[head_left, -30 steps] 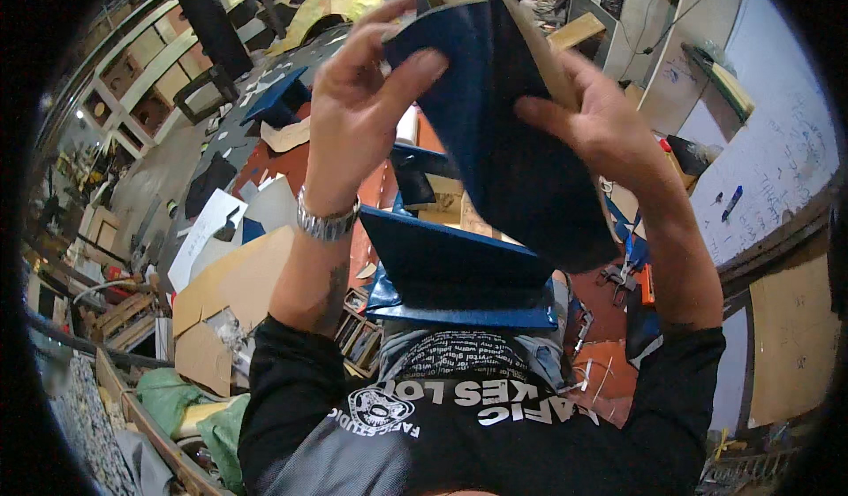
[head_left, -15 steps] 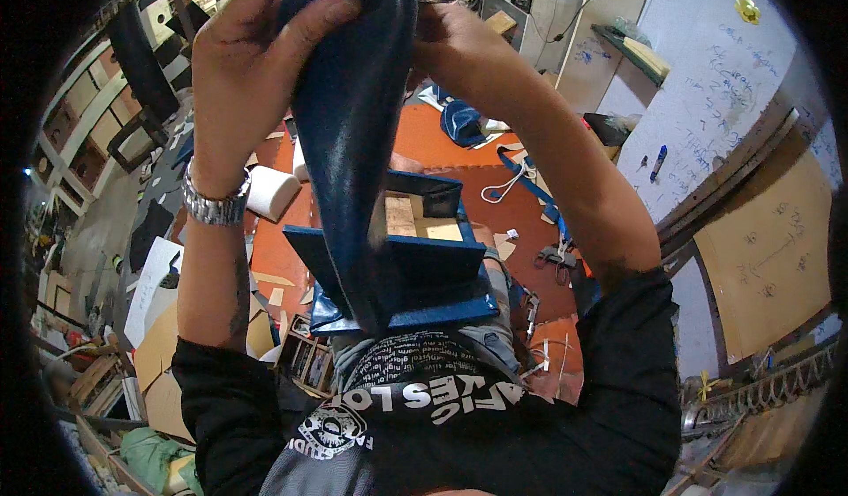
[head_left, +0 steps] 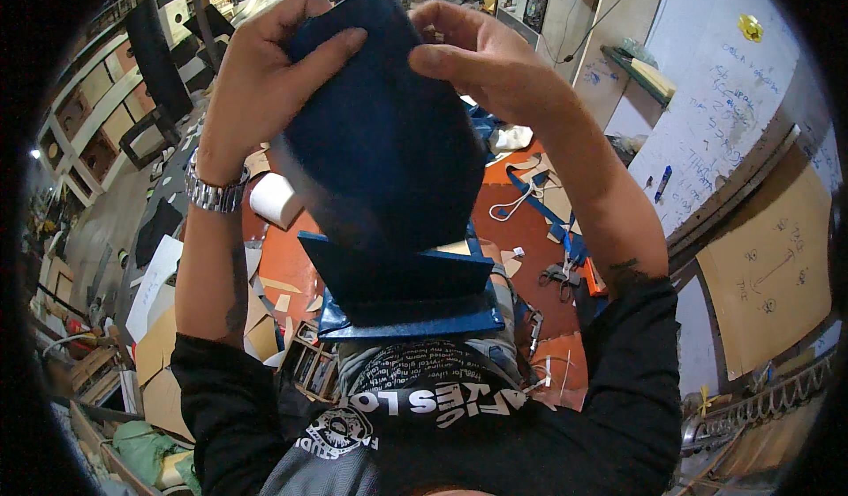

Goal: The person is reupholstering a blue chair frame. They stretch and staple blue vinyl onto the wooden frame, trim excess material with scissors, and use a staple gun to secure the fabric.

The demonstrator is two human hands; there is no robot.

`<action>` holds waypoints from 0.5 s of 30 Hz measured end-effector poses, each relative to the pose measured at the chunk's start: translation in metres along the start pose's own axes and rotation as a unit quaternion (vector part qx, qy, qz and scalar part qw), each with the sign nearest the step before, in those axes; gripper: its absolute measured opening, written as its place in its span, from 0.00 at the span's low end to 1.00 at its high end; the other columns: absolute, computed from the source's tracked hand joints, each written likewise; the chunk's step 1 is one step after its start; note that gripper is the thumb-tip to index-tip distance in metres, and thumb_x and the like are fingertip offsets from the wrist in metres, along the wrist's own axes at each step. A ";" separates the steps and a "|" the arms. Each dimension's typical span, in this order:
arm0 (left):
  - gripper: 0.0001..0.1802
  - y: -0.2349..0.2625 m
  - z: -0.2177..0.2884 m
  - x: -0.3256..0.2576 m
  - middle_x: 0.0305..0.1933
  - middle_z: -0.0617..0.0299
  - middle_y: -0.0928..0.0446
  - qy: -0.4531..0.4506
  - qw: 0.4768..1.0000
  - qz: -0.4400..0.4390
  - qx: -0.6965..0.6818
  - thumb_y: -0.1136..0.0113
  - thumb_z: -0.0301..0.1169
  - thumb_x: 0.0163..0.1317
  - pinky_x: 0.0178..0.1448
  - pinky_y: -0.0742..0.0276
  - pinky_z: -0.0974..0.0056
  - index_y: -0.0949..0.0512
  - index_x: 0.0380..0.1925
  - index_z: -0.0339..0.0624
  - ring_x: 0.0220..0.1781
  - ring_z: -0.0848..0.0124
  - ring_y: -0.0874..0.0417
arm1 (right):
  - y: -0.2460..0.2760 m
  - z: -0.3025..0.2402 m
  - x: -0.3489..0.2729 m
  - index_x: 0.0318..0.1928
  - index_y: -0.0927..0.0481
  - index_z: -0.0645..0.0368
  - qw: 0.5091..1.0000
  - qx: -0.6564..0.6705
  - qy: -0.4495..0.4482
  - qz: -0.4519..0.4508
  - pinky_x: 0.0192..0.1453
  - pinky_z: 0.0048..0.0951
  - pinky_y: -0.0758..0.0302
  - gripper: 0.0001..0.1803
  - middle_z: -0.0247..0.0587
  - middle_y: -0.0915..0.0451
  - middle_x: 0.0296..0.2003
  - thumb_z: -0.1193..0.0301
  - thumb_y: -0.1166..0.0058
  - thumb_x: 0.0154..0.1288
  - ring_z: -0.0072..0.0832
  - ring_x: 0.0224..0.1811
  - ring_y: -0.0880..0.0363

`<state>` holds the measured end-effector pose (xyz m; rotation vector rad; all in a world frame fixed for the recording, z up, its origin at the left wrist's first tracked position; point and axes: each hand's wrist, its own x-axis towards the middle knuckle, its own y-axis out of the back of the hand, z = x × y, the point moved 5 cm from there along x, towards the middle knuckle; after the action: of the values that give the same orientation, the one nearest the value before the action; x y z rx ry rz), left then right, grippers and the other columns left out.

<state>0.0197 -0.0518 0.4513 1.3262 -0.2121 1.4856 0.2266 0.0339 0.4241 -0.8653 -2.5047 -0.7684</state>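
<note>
A dark blue, leather-like sheet (head_left: 380,134) hangs in front of me, held up by its top edge. My left hand (head_left: 287,72) grips its upper left, thumb lying across the front and fingers behind. At the upper right edge, my right hand (head_left: 490,63) pinches the sheet, its thumb on the near side; its fingertips are partly hidden. Below, on my lap, rests a blue-covered box-like piece (head_left: 397,275) with a raised slanted wall and a flat glossy base. The hanging sheet hides most of its far part.
An orange mat (head_left: 521,302) covers the floor, strewn with cardboard scraps. A white roll (head_left: 276,200) lies left of the sheet. Scissors (head_left: 559,275) and a white cord (head_left: 512,209) lie at the right. A wooden tray (head_left: 315,363) sits by my left thigh. A marked white panel (head_left: 707,98) stands at right.
The sheet, edge-on and folded before, now spreads out broad and flat toward me. My right hand has come round to its near right edge; the box shows less of its inside.
</note>
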 end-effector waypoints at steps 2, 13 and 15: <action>0.17 0.000 -0.002 0.002 0.38 0.66 0.12 -0.022 1.000 0.010 0.020 0.25 0.39 0.69 0.45 0.16 0.70 0.15 0.48 0.39 0.38 0.80 0.13 | -0.001 -0.006 0.005 0.61 0.17 0.60 0.999 -0.045 -0.008 -0.004 0.58 0.27 0.16 0.24 0.39 0.11 0.51 0.64 0.27 0.70 0.25 0.50 0.12; 0.19 0.045 -0.089 0.017 0.31 0.65 0.14 0.133 0.961 -0.177 0.163 0.23 0.41 0.67 0.40 0.20 0.65 0.11 0.42 0.33 0.33 0.79 0.18 | 0.070 -0.058 0.040 0.54 0.12 0.60 0.951 -0.308 0.030 -0.017 0.53 0.34 0.18 0.17 0.37 0.09 0.41 0.64 0.29 0.71 0.25 0.42 0.16; 0.20 0.057 -0.095 0.021 0.30 0.65 0.13 0.134 0.974 -0.131 0.129 0.24 0.42 0.68 0.38 0.21 0.65 0.10 0.43 0.34 0.30 0.80 0.18 | 0.078 -0.060 0.040 0.53 0.12 0.62 0.924 -0.381 -0.018 0.001 0.52 0.34 0.19 0.16 0.37 0.10 0.40 0.64 0.30 0.72 0.24 0.42 0.17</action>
<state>-0.0772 0.0047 0.4621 1.2810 0.3281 1.4793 0.2583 0.0672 0.5200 -1.1093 -2.2124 -1.7947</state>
